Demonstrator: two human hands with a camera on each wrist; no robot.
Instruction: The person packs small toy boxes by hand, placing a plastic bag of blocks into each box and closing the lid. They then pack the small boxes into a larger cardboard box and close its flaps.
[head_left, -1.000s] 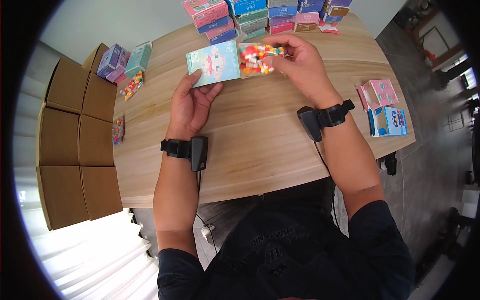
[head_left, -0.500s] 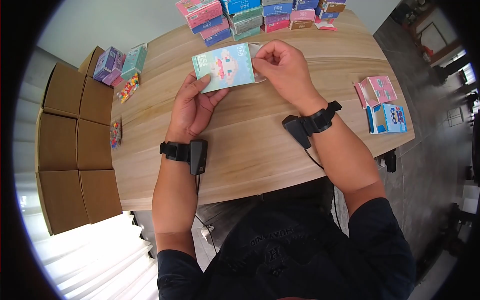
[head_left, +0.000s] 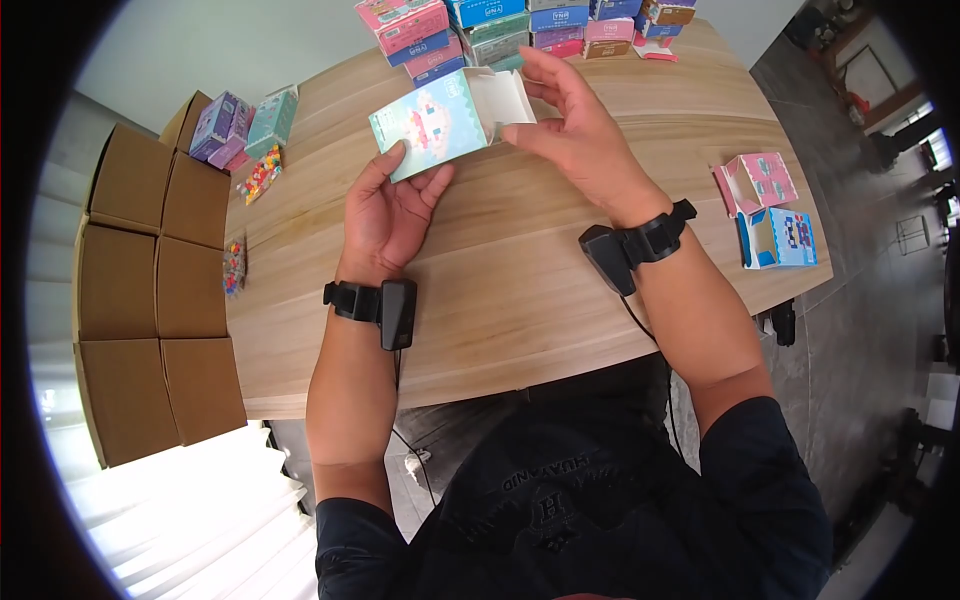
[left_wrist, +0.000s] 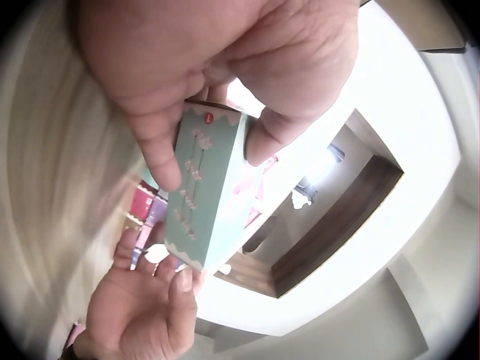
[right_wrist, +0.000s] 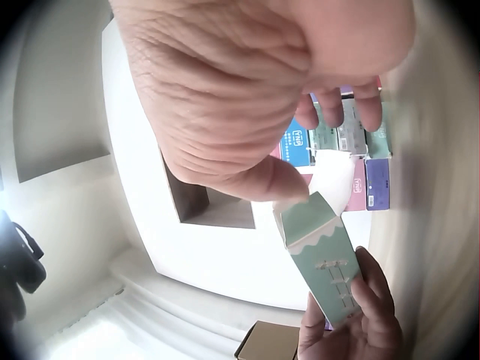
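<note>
A mint-green cardboard box (head_left: 425, 130) with a pink-and-white blocky picture is gripped by my left hand (head_left: 388, 222), thumb on the front and fingers underneath. Its right end stands open with a white inner flap (head_left: 508, 98) sticking out. At that end is my right hand (head_left: 585, 140), fingers spread behind the flap and thumb at its lower edge. In the right wrist view the right thumb lies right at a green end flap (right_wrist: 307, 217), while the other fingers stay apart from it. What is inside the box is hidden.
Stacked colourful boxes (head_left: 500, 40) line the table's back edge. Purple and teal boxes (head_left: 268, 122) stand at the left, beside bags of coloured pieces (head_left: 262, 177) and brown cartons (head_left: 120, 290). At the right lie two opened boxes, pink (head_left: 765, 180) and blue (head_left: 790, 238).
The bag of coloured pieces in my right hand has gone into the mint-green box, out of sight. The right fingers have spread from their pinch at the opening, and the box has tilted.
</note>
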